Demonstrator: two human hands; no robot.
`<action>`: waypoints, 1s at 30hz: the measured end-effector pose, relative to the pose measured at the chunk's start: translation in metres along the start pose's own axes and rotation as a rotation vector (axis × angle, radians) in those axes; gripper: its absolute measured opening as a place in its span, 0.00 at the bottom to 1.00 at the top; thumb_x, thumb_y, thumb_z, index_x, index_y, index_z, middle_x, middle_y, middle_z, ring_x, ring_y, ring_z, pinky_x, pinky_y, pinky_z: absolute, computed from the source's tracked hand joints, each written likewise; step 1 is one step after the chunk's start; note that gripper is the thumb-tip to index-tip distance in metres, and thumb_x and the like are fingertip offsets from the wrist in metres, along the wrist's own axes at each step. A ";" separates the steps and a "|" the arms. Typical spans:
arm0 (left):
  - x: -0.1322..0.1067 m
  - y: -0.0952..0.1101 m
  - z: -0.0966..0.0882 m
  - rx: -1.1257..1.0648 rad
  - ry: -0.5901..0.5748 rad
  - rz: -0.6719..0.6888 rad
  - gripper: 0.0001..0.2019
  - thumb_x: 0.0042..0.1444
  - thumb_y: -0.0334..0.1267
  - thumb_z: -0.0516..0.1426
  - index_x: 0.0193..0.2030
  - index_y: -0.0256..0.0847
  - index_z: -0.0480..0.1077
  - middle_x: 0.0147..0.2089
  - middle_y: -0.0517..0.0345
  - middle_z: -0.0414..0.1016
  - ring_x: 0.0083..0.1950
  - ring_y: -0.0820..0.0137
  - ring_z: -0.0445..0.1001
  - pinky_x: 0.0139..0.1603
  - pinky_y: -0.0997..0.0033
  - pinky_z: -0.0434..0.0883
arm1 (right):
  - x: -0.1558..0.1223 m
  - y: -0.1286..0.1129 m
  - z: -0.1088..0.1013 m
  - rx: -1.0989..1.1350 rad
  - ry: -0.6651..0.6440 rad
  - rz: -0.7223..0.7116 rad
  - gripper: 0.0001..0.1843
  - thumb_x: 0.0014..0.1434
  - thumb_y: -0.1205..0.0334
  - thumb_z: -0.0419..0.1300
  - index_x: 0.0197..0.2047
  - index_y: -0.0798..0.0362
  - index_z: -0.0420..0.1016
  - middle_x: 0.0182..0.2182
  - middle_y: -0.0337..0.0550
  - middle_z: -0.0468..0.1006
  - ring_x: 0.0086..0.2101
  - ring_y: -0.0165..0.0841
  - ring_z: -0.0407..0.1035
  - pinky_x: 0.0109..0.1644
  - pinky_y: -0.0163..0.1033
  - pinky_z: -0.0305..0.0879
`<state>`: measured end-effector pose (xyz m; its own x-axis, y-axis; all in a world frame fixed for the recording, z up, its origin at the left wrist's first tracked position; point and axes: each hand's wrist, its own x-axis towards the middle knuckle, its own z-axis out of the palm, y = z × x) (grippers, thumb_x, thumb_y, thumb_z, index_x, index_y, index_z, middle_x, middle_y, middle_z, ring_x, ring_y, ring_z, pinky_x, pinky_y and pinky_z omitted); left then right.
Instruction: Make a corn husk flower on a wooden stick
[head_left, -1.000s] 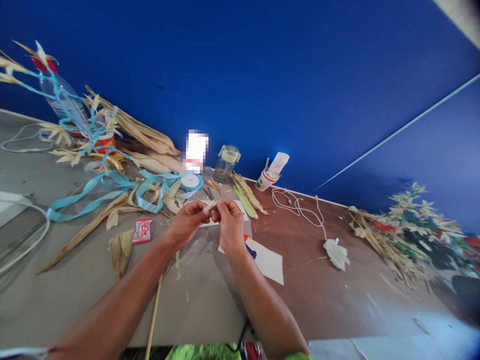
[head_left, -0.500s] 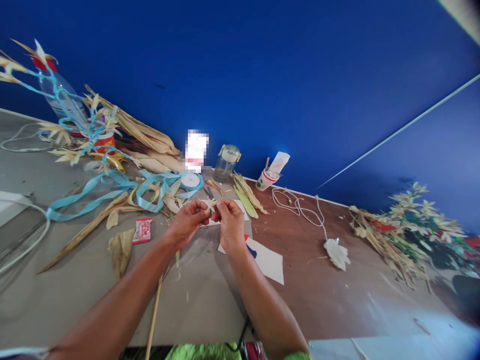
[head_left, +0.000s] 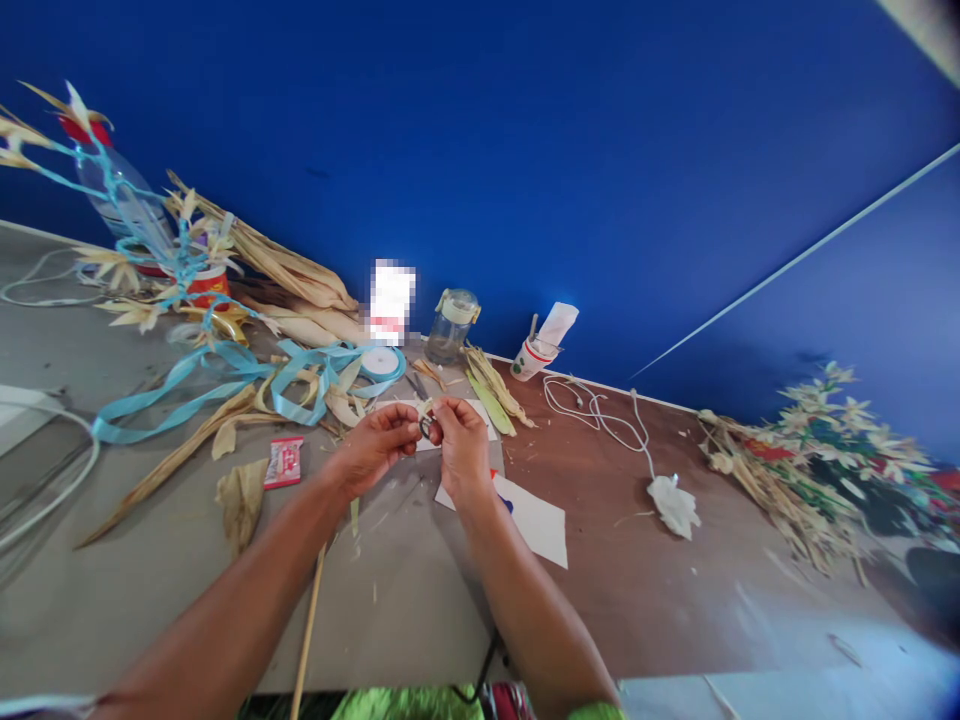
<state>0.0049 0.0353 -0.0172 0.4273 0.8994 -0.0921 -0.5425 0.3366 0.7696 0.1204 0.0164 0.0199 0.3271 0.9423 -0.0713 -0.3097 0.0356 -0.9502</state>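
Observation:
My left hand (head_left: pixel 375 445) and my right hand (head_left: pixel 461 445) meet above the table, fingertips pinched together on a small pale strip of dried husk (head_left: pixel 426 408). Both hands are closed around this piece, thumbs and forefingers touching it. A thin wooden stick (head_left: pixel 309 625) lies under my left forearm. White paper (head_left: pixel 536 520) with a red and blue patch lies just beneath my right wrist.
Light blue ribbon (head_left: pixel 217 385) trails over dried husks (head_left: pixel 277 265) at the left, beside a plastic bottle (head_left: pixel 124 195). A ribbon spool (head_left: pixel 381 362), a glass jar (head_left: pixel 452 325), a paper cup (head_left: pixel 534 355), a white cord (head_left: pixel 600 415) and husk flowers (head_left: pixel 817 460) stand farther off.
My fingers have shifted slightly on the husk strip, turning it between them. Hands stay in the same place.

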 end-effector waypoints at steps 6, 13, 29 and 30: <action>-0.001 0.004 -0.001 -0.061 -0.051 -0.061 0.11 0.41 0.31 0.69 0.33 0.36 0.74 0.25 0.61 0.71 0.25 0.78 0.68 0.28 0.79 0.67 | 0.004 0.003 -0.003 0.014 -0.024 0.017 0.06 0.45 0.61 0.62 0.26 0.55 0.72 0.15 0.29 0.64 0.18 0.22 0.53 0.23 0.31 0.48; -0.002 0.005 -0.003 -0.113 -0.093 -0.081 0.09 0.42 0.30 0.68 0.32 0.35 0.74 0.25 0.60 0.71 0.26 0.78 0.68 0.28 0.79 0.67 | 0.004 0.003 -0.004 0.077 -0.059 0.067 0.07 0.43 0.61 0.63 0.26 0.54 0.73 0.17 0.30 0.66 0.19 0.22 0.54 0.24 0.31 0.49; -0.002 0.009 -0.006 -0.140 -0.068 -0.078 0.08 0.41 0.28 0.67 0.29 0.36 0.74 0.23 0.60 0.71 0.24 0.78 0.67 0.27 0.77 0.66 | 0.001 -0.003 -0.002 0.139 -0.117 0.130 0.07 0.39 0.61 0.64 0.24 0.53 0.72 0.16 0.30 0.65 0.18 0.23 0.53 0.24 0.32 0.48; -0.002 0.009 -0.006 -0.134 -0.062 -0.068 0.08 0.40 0.28 0.68 0.29 0.36 0.74 0.23 0.60 0.71 0.24 0.77 0.67 0.27 0.77 0.66 | 0.001 -0.003 -0.002 0.140 -0.120 0.143 0.08 0.39 0.61 0.64 0.24 0.53 0.72 0.16 0.30 0.65 0.18 0.23 0.54 0.24 0.32 0.49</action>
<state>-0.0053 0.0383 -0.0143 0.5079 0.8557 -0.0992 -0.6009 0.4344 0.6710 0.1235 0.0167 0.0222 0.1647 0.9737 -0.1574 -0.4686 -0.0632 -0.8811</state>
